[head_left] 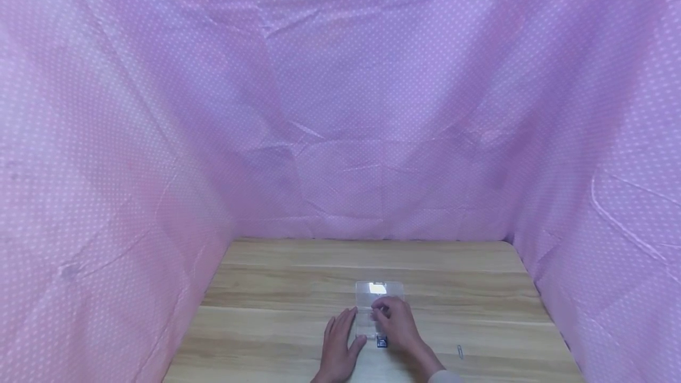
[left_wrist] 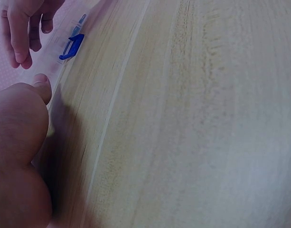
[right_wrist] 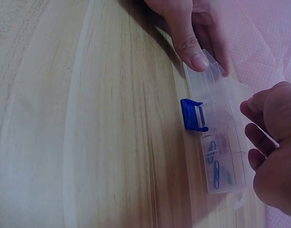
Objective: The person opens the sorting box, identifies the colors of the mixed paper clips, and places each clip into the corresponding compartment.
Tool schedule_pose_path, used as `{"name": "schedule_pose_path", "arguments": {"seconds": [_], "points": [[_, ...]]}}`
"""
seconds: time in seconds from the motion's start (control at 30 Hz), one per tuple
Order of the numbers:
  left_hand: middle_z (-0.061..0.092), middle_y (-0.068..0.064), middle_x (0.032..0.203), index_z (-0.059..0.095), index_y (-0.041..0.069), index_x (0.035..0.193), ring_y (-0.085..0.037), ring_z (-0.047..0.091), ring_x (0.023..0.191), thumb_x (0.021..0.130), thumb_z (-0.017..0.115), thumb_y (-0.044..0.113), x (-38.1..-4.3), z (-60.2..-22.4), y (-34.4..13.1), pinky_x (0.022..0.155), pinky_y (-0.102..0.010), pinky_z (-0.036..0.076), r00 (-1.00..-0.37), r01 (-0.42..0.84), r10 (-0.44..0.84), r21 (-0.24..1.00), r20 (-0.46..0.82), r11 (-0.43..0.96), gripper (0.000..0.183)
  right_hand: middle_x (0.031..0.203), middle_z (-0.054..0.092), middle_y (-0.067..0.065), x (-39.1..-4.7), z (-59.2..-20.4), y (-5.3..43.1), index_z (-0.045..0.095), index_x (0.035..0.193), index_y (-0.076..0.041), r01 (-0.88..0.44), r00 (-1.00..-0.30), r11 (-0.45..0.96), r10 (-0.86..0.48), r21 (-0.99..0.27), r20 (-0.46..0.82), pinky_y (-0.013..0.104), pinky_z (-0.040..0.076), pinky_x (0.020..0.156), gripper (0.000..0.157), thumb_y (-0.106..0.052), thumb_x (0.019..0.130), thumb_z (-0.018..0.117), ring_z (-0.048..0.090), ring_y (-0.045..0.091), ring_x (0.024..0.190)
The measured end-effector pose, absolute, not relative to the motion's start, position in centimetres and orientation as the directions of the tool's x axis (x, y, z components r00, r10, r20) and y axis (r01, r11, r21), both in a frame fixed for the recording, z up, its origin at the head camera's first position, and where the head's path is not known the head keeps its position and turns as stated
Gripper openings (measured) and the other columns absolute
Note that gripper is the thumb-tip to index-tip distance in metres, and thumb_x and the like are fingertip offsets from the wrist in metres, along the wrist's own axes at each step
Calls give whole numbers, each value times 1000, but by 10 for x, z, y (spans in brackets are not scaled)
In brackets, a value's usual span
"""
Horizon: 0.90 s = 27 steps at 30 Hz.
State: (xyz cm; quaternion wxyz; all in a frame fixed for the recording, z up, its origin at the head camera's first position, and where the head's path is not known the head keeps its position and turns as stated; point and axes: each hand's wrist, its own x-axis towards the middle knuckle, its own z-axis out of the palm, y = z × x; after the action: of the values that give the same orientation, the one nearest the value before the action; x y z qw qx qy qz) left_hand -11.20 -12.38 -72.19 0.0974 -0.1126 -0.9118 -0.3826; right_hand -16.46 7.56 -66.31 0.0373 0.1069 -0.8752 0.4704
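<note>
A clear plastic compartment box (head_left: 364, 327) with a blue latch (right_wrist: 194, 115) lies on the table, its lid (head_left: 364, 294) folded back. My left hand (head_left: 339, 346) holds the box's left end, thumb (right_wrist: 198, 61) at the front corner and index fingertip near the back one. Over the box is my right hand (head_left: 399, 324), its thumb and index finger brought close together and the other fingers curled. I cannot tell whether something small is between those fingertips. Paper clips (right_wrist: 216, 175) lie in a compartment at the right end, seen through the front wall.
A single paper clip (head_left: 460, 351) lies on the wooden table (head_left: 276, 288) to the right of my right forearm. Pink dotted cloth (head_left: 340, 182) hangs around the table's back and both sides.
</note>
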Motion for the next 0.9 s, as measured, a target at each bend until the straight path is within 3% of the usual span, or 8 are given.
{"name": "schedule_pose_path", "arguments": {"seconds": [0.13, 0.33, 0.4, 0.5, 0.57, 0.7, 0.77, 0.9], "points": [[66, -19, 162, 56, 8, 164, -44, 59, 151, 107, 75, 37, -113, -723, -124, 132, -2, -13, -953, 287, 136, 663, 271, 692, 67, 98, 82, 2, -164, -664, 77, 84, 105, -7, -224, -974, 533, -157, -816, 164, 22, 65, 78, 8, -4, 97, 84, 75, 10, 85], [62, -13, 167, 53, 13, 167, -39, 54, 159, 108, 73, 40, -115, -722, -125, 139, -26, 4, -977, 211, 130, 698, 168, 684, 68, 108, 83, 6, -161, -662, 78, 84, 109, -5, -229, -973, 536, -163, -812, 166, 30, 71, 85, 12, -5, 97, 84, 80, 25, 98], [63, -14, 167, 53, 12, 167, -40, 54, 158, 108, 74, 40, -116, -723, -126, 139, -22, 2, -976, 216, 133, 698, 172, 683, 68, 112, 82, 8, -160, -660, 79, 83, 112, -4, -226, -973, 540, -165, -811, 162, 36, 73, 89, 15, -6, 97, 85, 80, 30, 104], [64, -17, 165, 55, 10, 165, -43, 55, 156, 107, 75, 38, -116, -724, -126, 134, -7, -8, -969, 242, 137, 699, 204, 673, 68, 117, 82, 7, -158, -657, 79, 83, 115, -6, -226, -973, 558, -169, -799, 158, 46, 71, 100, 20, -10, 96, 87, 78, 31, 113], [64, -18, 165, 55, 9, 165, -43, 56, 156, 107, 75, 38, -116, -724, -126, 134, -6, -9, -969, 245, 137, 702, 208, 669, 68, 118, 82, 5, -158, -656, 80, 83, 117, -7, -247, -968, 575, -179, -780, 175, 51, 68, 106, 23, -13, 95, 88, 76, 30, 116], [62, -15, 167, 53, 11, 166, -41, 54, 158, 108, 73, 39, -116, -724, -126, 139, -28, 6, -976, 219, 135, 704, 173, 676, 68, 118, 84, 3, -157, -655, 82, 82, 120, -7, -330, -944, 613, -207, -718, 257, 52, 66, 107, 27, -16, 95, 90, 74, 26, 115], [62, -14, 168, 53, 12, 167, -39, 54, 159, 108, 73, 40, -117, -724, -126, 138, -32, 8, -978, 208, 134, 703, 160, 680, 68, 119, 85, 3, -156, -655, 83, 82, 121, -7, -372, -927, 629, -218, -683, 304, 52, 65, 107, 30, -17, 94, 91, 74, 25, 115], [63, -15, 167, 54, 11, 166, -40, 54, 158, 107, 74, 39, -117, -727, -127, 137, -13, -3, -974, 223, 137, 694, 178, 685, 68, 124, 84, 5, -153, -655, 87, 80, 126, -8, -420, -903, 649, -229, -634, 363, 57, 64, 109, 36, -21, 95, 91, 75, 28, 121]]}}
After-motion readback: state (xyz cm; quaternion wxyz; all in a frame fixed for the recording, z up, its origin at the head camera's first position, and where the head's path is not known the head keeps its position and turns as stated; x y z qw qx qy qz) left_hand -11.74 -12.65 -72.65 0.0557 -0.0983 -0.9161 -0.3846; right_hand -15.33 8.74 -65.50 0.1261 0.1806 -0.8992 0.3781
